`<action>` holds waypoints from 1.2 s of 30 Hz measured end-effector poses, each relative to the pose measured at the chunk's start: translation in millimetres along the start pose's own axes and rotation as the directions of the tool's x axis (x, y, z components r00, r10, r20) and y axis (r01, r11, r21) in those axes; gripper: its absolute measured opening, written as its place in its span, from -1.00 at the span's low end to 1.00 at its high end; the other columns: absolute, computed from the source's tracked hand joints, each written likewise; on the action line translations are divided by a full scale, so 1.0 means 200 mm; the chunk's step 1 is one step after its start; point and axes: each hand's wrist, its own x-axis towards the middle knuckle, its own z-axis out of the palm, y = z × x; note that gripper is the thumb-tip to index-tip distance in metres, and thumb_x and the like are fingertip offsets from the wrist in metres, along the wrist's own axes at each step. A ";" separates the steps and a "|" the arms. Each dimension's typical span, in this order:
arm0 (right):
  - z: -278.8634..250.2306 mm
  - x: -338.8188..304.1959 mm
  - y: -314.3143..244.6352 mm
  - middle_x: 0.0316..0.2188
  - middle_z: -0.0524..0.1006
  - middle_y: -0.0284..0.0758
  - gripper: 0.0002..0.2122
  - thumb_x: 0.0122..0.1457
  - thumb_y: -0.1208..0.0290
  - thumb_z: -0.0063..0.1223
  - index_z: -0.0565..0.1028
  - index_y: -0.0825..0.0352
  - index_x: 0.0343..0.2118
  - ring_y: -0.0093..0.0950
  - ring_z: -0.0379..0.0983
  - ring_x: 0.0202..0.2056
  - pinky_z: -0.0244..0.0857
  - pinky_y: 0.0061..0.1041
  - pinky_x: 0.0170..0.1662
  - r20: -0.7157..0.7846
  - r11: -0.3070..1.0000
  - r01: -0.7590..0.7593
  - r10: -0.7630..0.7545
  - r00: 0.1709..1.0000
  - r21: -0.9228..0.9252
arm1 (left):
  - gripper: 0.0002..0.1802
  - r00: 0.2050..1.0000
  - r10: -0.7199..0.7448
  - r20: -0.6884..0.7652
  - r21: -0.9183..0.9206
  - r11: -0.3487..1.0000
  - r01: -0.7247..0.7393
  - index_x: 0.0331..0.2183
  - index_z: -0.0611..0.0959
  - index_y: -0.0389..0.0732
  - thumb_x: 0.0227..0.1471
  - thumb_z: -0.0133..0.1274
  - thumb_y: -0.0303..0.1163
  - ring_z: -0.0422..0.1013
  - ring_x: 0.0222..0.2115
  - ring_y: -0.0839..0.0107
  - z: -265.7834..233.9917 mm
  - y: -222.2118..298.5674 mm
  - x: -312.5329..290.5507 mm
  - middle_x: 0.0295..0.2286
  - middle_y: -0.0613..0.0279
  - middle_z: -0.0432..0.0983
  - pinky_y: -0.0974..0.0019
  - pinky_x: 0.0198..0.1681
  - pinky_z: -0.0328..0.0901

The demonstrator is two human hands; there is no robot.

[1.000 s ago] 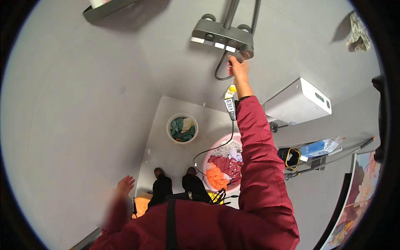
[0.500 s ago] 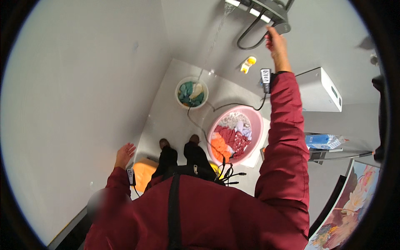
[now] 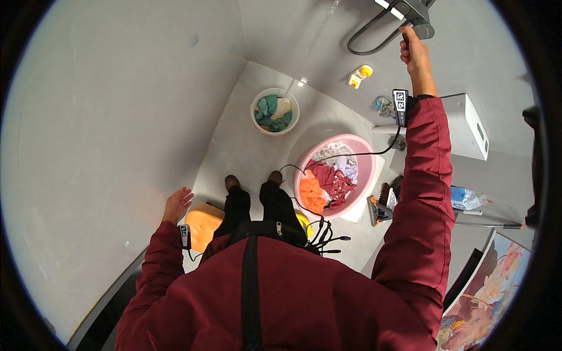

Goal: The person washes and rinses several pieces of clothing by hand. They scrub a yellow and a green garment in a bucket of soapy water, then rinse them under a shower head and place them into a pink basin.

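My right hand [image 3: 415,55] is raised at the far right, its fingers closed around a slim dark handle [image 3: 405,40] just under the dark wall-mounted shower fixture [image 3: 417,16]. A black hose [image 3: 366,42] loops down from that fixture. Left of it, a thin stream of water [image 3: 319,32] runs down toward a white bucket [image 3: 255,120] holding green and pale cloths [image 3: 275,114]. Low on the left, my left hand [image 3: 178,205] hangs free by the wall with its fingers apart. A pink tub [image 3: 367,169] holds orange, dark red and pale lilac clothes [image 3: 331,184] in sudsy water.
An orange stool [image 3: 203,225] stands beside my left hand. Past my right forearm are a white box-shaped unit [image 3: 465,126] on the wall, a blue package [image 3: 465,198] and brushes [image 3: 379,210]. A yellow-and-white holder [image 3: 360,76] is on the wall. Black cables hang near my waist.
The view has shifted, so the fixture and my right hand sit farther right and higher. That hand stays by the fixture with fingers curled. My left hand remains beside the stool.
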 end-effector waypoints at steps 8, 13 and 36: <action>-0.05 -0.09 0.11 -0.62 0.39 -0.44 -0.57 -0.18 -0.01 0.21 0.35 0.24 -0.44 -0.72 0.21 -0.70 0.09 -0.73 -0.62 0.054 0.997 0.059 -0.057 0.997 -0.045 | -0.57 1.000 -0.021 -0.013 -0.012 1.000 0.021 -0.07 0.34 -0.18 0.04 -0.13 -0.20 0.30 -0.11 0.30 0.00 -0.01 0.01 -0.11 0.21 0.35 0.27 -0.13 0.17; -0.09 -0.52 0.55 -0.62 0.39 -0.53 -0.79 0.04 0.24 0.02 0.44 0.22 -0.30 -0.75 0.22 -0.69 0.08 -0.78 -0.65 0.377 0.973 -0.036 0.123 0.918 -0.229 | -0.58 0.998 -0.055 -0.003 -0.032 0.998 0.055 -0.07 0.35 -0.15 0.03 -0.09 -0.21 0.28 -0.09 0.32 -0.02 -0.04 0.00 -0.10 0.23 0.34 0.29 -0.11 0.16; -0.19 -1.52 1.43 -0.53 0.44 -0.46 -0.90 0.07 0.49 -0.01 0.44 0.41 -0.38 -0.67 0.32 -0.48 0.22 -0.67 -0.41 0.259 0.928 -0.327 0.365 0.894 -0.176 | -0.65 0.975 -0.033 0.219 0.379 0.924 -0.053 -0.18 0.45 -0.13 0.02 -0.06 -0.15 0.35 -0.18 0.37 0.50 0.45 0.28 -0.20 0.28 0.41 0.30 -0.18 0.21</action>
